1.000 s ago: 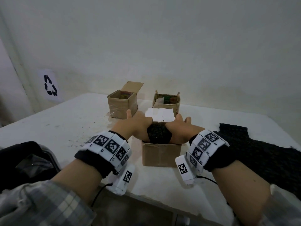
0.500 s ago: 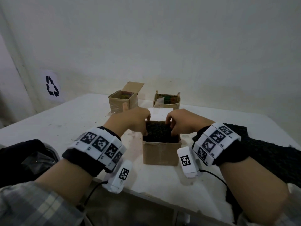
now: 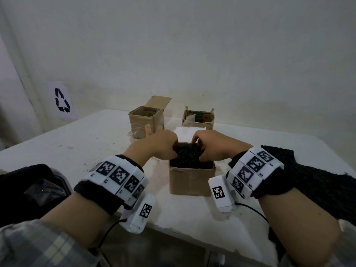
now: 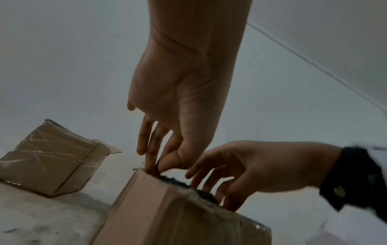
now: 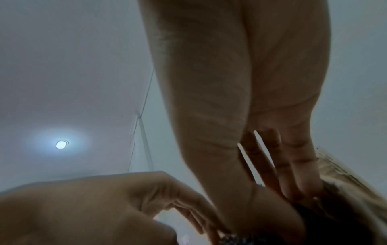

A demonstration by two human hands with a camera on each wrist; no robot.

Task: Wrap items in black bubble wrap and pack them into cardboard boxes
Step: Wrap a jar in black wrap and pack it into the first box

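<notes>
Black bubble-wrapped bundle felt soft and light, I judged, as my left hand and right hand pinched its top edges inside the cardboard box.

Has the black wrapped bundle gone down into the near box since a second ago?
Yes. The black bundle now sits lower, mostly inside the near box, with both hands pressing it; earlier it rested above the rim.

The near box is filled to its rim by the black bundle, and both hands' fingers crowd its opening. Behind it, a white sheet and two open boxes block the far side. Bare tabletop lies open leftward; black bubble wrap covers the right, possibly to the edge.
</notes>
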